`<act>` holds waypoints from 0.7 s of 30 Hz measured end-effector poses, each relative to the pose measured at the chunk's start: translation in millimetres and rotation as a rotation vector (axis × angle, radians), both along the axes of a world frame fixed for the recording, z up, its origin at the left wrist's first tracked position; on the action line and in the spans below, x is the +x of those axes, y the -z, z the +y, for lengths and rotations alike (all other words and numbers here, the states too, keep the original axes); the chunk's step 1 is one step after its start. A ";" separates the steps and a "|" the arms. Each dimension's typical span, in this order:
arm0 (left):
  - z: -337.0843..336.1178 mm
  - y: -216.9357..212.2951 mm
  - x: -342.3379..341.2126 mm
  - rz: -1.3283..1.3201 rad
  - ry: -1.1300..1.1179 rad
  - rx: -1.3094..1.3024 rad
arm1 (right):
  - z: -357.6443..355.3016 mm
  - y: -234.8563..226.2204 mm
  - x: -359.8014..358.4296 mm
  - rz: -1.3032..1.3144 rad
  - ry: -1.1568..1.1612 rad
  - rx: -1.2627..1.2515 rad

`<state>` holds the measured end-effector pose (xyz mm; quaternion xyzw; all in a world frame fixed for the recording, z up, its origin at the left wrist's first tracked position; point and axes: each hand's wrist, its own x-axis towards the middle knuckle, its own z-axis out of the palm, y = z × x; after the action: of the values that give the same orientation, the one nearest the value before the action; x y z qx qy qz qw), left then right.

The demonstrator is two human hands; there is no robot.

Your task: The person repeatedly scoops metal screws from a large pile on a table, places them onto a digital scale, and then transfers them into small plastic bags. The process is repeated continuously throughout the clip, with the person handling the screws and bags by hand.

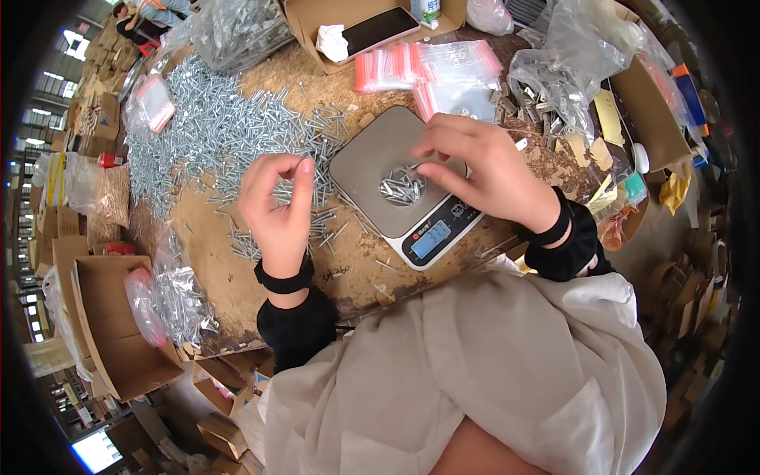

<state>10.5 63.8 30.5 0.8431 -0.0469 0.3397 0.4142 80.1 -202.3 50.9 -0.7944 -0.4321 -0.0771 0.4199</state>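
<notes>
A digital kitchen scale (368, 154) with a grey plate and a lit blue display lies in front of me. On its plate sits a small heap of silvery screws (402, 187). My right hand (491, 168) hovers over the plate beside this heap, thumb and fingers apart, its thumb tip close to the screws. To the left of the scale, my left hand (279, 202) is raised above the table, thumb and forefinger tips brought together. Whether anything is pinched there is too small to make out. Behind it spreads a big pile of loose screws (214, 119).
Flat clear zip bags (455, 75) with red edges lie beyond the scale. A cardboard box (317, 16) at the back holds a phone (380, 33). Metal brackets (546, 111) and plastic bags lie at the right. An open carton (119, 324) stands at the left.
</notes>
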 end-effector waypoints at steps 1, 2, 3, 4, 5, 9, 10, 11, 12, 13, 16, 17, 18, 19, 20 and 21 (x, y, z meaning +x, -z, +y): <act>0.9 0.3 0.3 0.008 -0.002 -0.009 | 2.3 -1.5 -0.7 -0.056 0.034 0.019; 1.5 -1.1 0.6 0.005 -0.007 -0.003 | 2.1 -2.6 -0.5 -0.112 0.067 0.037; 1.9 -1.0 -1.0 0.004 -0.019 -0.004 | -3.6 -2.9 1.4 -0.089 0.117 -0.005; 0.9 0.5 -2.2 0.002 -0.027 -0.013 | -16.5 -2.2 4.5 -0.067 0.171 -0.053; 0.8 0.5 -3.8 0.014 -0.031 -0.019 | -30.9 -1.0 7.9 -0.045 0.225 -0.101; -0.8 -0.8 -4.6 0.045 -0.024 -0.004 | -100.1 28.8 17.2 -0.107 0.461 -0.372; -2.0 -2.1 -5.5 0.052 -0.012 0.023 | -113.0 32.5 16.2 -0.099 0.508 -0.384; -3.1 -3.0 -6.3 0.058 -0.001 0.051 | -124.1 35.6 14.4 -0.091 0.555 -0.394; -4.4 -3.5 -5.7 0.063 0.002 0.055 | -135.3 39.4 12.5 -0.066 0.584 -0.398; -4.8 -4.0 -5.6 0.068 0.002 0.060 | -144.5 43.7 11.4 -0.041 0.609 -0.401; -5.9 -4.2 -6.3 0.091 0.004 0.062 | -154.5 49.4 4.7 -0.015 0.603 -0.432; -6.3 -3.8 -6.1 0.100 0.006 0.059 | -156.4 50.6 3.5 -0.014 0.587 -0.446; -5.8 -3.5 -6.1 0.100 0.011 0.066 | -155.1 52.6 3.4 -0.064 0.586 -0.441; -5.4 -3.1 -5.8 0.100 0.016 0.073 | -156.7 54.8 3.9 -0.009 0.586 -0.432; -5.4 -2.5 -5.4 0.100 0.021 0.080 | -158.4 56.8 4.8 0.047 0.585 -0.423; -5.3 -2.0 -5.0 0.094 0.021 0.075 | -159.4 57.8 5.4 0.102 0.584 -0.411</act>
<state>5.5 58.4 32.5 0.8725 -0.0490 0.2934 0.3877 85.6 -361.7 -6.9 -0.9550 -0.1718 -0.0654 0.2326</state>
